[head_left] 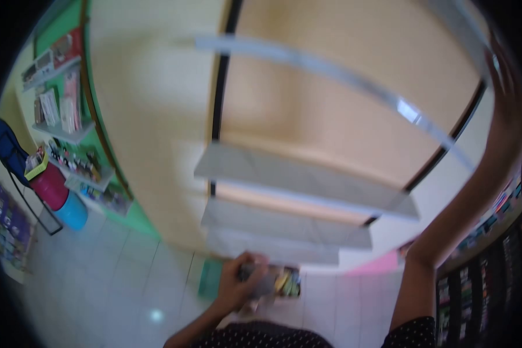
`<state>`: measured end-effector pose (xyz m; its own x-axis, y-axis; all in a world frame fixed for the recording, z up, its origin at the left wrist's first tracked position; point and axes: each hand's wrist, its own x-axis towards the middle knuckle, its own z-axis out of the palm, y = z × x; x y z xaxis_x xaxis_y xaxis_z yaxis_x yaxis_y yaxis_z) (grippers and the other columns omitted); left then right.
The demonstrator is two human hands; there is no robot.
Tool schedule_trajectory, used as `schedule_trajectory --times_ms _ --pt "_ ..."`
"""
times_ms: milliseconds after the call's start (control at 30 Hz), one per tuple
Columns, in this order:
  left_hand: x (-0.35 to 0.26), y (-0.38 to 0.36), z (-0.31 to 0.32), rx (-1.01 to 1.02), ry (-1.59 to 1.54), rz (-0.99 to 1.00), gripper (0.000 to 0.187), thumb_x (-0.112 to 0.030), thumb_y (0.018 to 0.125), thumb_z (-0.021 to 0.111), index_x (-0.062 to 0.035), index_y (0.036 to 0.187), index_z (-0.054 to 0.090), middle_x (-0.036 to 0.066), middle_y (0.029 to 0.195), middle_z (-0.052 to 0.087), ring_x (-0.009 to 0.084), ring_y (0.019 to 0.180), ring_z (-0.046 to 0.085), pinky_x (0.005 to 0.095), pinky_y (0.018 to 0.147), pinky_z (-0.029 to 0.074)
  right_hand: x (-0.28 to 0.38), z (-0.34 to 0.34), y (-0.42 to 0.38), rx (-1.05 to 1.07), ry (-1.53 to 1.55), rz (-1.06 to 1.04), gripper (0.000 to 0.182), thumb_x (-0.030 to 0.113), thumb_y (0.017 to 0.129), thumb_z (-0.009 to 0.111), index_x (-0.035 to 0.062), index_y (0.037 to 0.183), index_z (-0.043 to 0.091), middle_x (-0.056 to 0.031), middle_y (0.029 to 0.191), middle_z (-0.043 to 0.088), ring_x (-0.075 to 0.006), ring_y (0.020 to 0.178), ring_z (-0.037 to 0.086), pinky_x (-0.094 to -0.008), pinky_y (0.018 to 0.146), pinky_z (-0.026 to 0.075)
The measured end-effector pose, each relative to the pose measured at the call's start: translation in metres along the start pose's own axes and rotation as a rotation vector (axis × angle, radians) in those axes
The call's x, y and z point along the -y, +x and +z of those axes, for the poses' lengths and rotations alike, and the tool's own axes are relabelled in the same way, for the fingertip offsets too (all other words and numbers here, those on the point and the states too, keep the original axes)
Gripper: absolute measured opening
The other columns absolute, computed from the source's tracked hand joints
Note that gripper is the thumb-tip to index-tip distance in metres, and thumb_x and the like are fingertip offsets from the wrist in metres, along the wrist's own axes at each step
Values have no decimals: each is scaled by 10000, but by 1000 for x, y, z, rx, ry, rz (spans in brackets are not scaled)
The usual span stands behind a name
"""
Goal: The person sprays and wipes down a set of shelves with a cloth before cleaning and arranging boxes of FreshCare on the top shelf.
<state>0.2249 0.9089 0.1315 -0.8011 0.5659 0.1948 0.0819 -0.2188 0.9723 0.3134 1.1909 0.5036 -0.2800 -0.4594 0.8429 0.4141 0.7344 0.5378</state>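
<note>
Low in the centre, my left hand [240, 282] is closed around a dark grey bundle [260, 280], blurred and perhaps cloth. My right hand [503, 81] is raised at the upper right, its fingers extended against the edge of a high shelf [461, 29]. Below that shelf, a thin pale shelf edge [330, 69] crosses the wall. Grey shelves [301, 177] are stacked lower down, between dark vertical rails [219, 87]. Behind my left hand, a box of colourful small items [288, 282] rests near the floor.
Green-backed shelves [69, 133] with books and small goods line the left. Near them are a blue chair [8, 142], a red bin [49, 185] and a light blue bin [71, 211]. Dark racks of goods [484, 284] stand at the lower right. A teal box [209, 278] is on the tiled floor.
</note>
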Motion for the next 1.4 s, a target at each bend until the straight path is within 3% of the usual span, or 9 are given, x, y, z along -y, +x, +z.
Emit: schedule_trajectory --times_ms 100,167,233,433,700,800,933,1167,1400 --pt "40 -4 11 -29 -15 -212 156 -185 763 571 -43 824 591 41 805 575 107 750 509 238 696 387 175 -48 -163 -659 1485 1208 268 95 874 287 -30 1062 432 -173 995 517 -251 777 571 -316 708 495" --pt "62 -14 15 10 -407 -642 246 -246 804 529 -30 918 554 24 804 559 99 750 498 234 715 380 269 -73 -214 461 1409 798 276 134 696 623 16 932 542 -122 852 579 -273 790 573 -330 704 465" --pt "95 -36 15 69 -592 -863 291 -289 820 504 -49 986 509 22 830 546 97 778 492 229 722 380 345 -108 -278 925 1160 1059 416 39 665 626 21 1057 488 -139 1056 507 -257 924 522 -306 762 432" --pt "221 -150 1 211 -334 -1557 262 -267 847 398 -84 1005 498 30 921 539 127 873 504 301 758 417 467 -230 -388 674 976 2740 538 23 667 604 46 1159 387 -94 1051 497 -186 918 499 -291 767 427" --pt "361 -159 3 749 651 -1924 527 -464 752 461 -52 1078 430 116 1021 483 170 871 481 319 658 424 623 -295 -534 792 690 2943 386 4 572 563 17 955 517 -68 769 565 -151 737 539 -272 687 435" --pt "445 -166 -18 1197 1028 -1602 524 -488 751 449 -56 1047 448 102 862 562 206 775 534 357 595 437 671 -310 -552 809 612 3100 345 0 551 557 6 896 541 -52 734 565 -137 696 536 -259 653 438" --pt "537 -135 -51 1122 1208 -760 443 -367 729 530 -56 1033 446 131 862 569 286 814 548 398 668 439 714 -333 -546 757 503 3401 364 -1 549 550 5 913 554 -75 754 579 -170 701 549 -269 670 438" --pt "660 -1 -39 934 1431 -255 264 -73 708 528 -59 970 502 145 911 546 311 852 517 390 749 412 703 -305 -534 503 558 3452 396 -42 566 534 4 959 546 -81 838 587 -169 784 552 -265 738 421" --pt "723 55 1 1425 1429 392 484 39 611 554 -70 1077 480 71 1016 501 253 947 464 342 777 422 661 -258 -542 306 559 3549 339 -33 563 498 -20 896 559 -61 816 587 -131 774 539 -245 723 414"
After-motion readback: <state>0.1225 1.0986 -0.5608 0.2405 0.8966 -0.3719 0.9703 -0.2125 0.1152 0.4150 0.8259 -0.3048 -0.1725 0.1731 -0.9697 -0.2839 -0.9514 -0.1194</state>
